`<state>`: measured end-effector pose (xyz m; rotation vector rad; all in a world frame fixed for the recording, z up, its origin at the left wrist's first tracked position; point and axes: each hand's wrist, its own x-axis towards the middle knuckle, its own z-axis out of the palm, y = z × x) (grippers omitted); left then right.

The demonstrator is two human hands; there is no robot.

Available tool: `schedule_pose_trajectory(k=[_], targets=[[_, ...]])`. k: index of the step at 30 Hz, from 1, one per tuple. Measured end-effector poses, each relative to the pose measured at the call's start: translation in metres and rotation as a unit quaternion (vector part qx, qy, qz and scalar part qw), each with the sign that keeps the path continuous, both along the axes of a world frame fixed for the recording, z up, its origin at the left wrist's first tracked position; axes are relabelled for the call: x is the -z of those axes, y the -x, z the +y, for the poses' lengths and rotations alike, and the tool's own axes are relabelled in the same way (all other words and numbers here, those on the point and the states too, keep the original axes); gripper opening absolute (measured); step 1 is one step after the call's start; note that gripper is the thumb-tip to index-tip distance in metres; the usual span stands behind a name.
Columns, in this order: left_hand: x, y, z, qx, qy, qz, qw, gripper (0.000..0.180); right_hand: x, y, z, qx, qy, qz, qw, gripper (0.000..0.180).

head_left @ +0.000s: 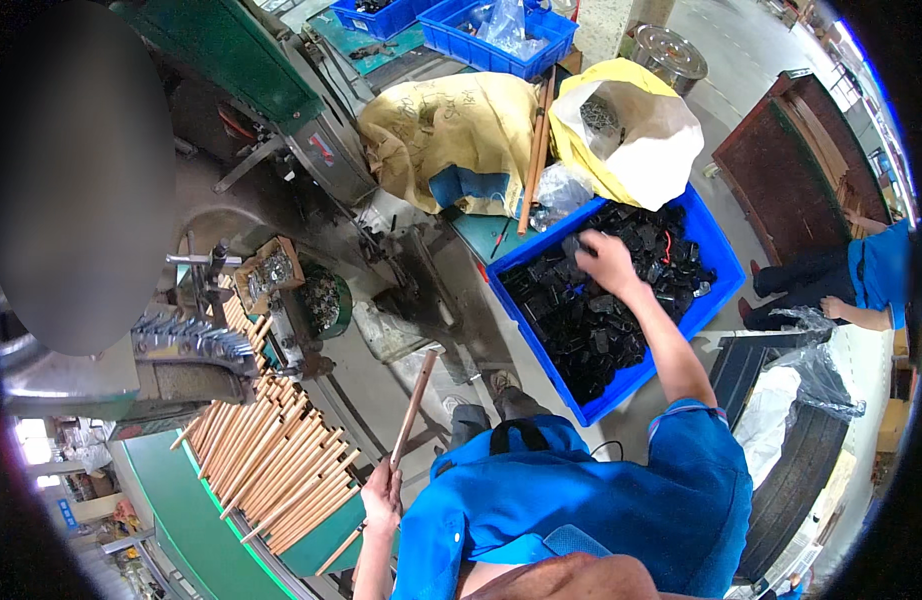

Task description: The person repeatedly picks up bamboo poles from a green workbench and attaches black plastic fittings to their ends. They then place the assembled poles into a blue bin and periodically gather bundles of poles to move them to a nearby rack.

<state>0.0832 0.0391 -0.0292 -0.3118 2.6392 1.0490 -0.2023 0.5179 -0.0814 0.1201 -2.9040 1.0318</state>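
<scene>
My left hand (381,496) is closed round the lower part of a slim wooden rod (414,402), which points up and away at a slant. My right hand (608,264) reaches into a blue plastic crate (571,398) heaped with small black plastic parts (606,328). Its fingers are bent together on a dark piece, somewhat smeared by motion, that looks like one of these parts. A small red piece (667,246) lies among the black ones, right of this hand.
Many wooden rods (281,455) lie side by side at left, beside a machine (201,385). Beyond the crate are a yellow sack (606,120) of metal pieces, a tan sack (451,125) and two upright rods (537,150). Another person (876,275) stands at far right.
</scene>
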Motion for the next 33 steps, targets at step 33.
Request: schedule_pose_trajectory(k=[33], targets=[[-0.035,0.048,-0.005,0.041,0.048,0.110,0.992,0.028,0.037,-0.011,0.021,-0.001,-0.325,-0.098,0.941,0.038]])
